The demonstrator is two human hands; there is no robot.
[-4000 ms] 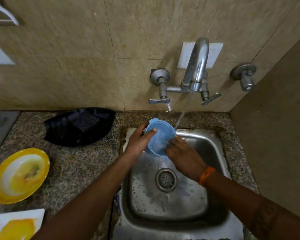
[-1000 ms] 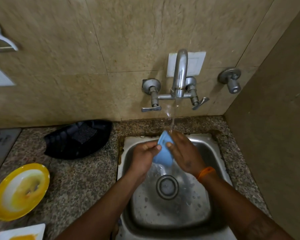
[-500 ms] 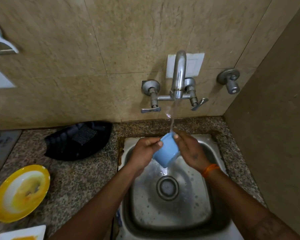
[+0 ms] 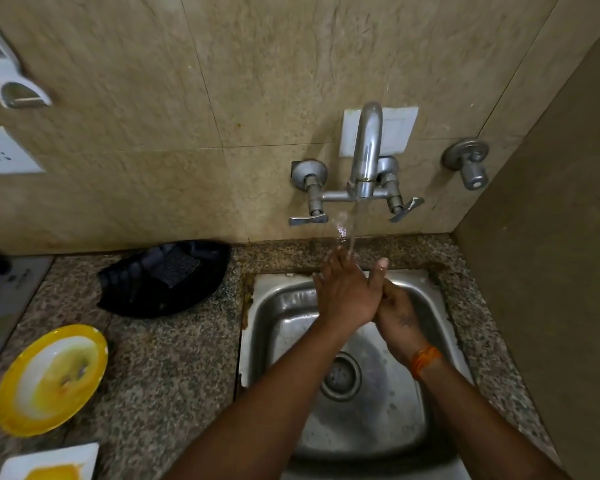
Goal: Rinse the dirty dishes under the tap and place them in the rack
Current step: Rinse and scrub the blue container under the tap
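While water runs from the tap (image 4: 366,157) into the sink (image 4: 440,344), both hands sit at the far end of the basin with no dish showing in them. The left hand (image 4: 343,296) lies on top, fingers straight and pointing far into the stream, thumb out to the right, holding nothing. The right hand (image 4: 400,315) is tucked under it with its fingers curled. Whether they close on anything I cannot tell, since the left hand covers them.

The dirty dishes wait on the counter (image 4: 174,368), well left of the sink. The yellow plate (image 4: 49,379) lies face up, smeared with yellow residue in its well. The white plate (image 4: 54,460) sits nearer, at the frame's near edge, also face up and smeared, and is partly cut off.

Both look like light, stiff plastic or melamine. That is a guess from the sheen, and they may be heavier ceramic. The residue and wet fingers will likely make them slippery, so the clean rim is the place to pinch, thumb on top and fingers beneath.

The yellow plate is round, so it has no real long axis, and its open face points up. The white plate looks square, its sides skewed slightly to the counter's edge.

A black tray (image 4: 132,289) with a scrub pad (image 4: 175,268) lies at the far side of the counter.
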